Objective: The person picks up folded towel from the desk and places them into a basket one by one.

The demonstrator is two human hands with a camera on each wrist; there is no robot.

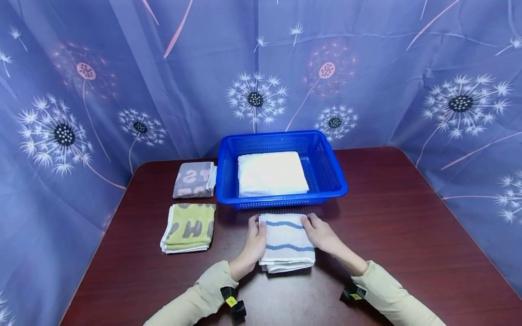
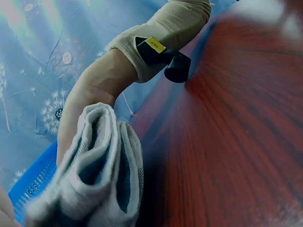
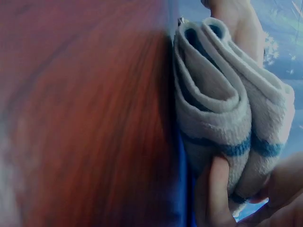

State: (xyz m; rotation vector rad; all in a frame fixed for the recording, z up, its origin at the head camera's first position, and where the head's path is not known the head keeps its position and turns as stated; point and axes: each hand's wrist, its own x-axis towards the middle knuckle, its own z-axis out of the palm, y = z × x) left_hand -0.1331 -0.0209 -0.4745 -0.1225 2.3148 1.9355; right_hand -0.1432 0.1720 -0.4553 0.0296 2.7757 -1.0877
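Note:
A folded white towel (image 1: 287, 237) with blue wavy stripes is in front of me, just on the near side of the blue basket. My left hand (image 1: 254, 242) grips its left edge, thumb on top. On the opposite edge, my right hand (image 1: 322, 233) pinches the towel near its far corner. The right wrist view shows a finger (image 3: 218, 184) pressed against the layered side of the towel, close over the table. Rolled layers of the same towel (image 2: 102, 175) fill the lower part of the left wrist view, where most of the left hand is hidden.
A blue plastic basket (image 1: 281, 199) stands at the back of the dark red table (image 1: 391, 217) with a folded plain white towel (image 1: 271, 174) inside. Left of it lie a folded grey-and-pink towel (image 1: 193, 179) and a folded yellow-green towel (image 1: 191, 226). A dandelion-print curtain (image 1: 204, 90) hangs behind.

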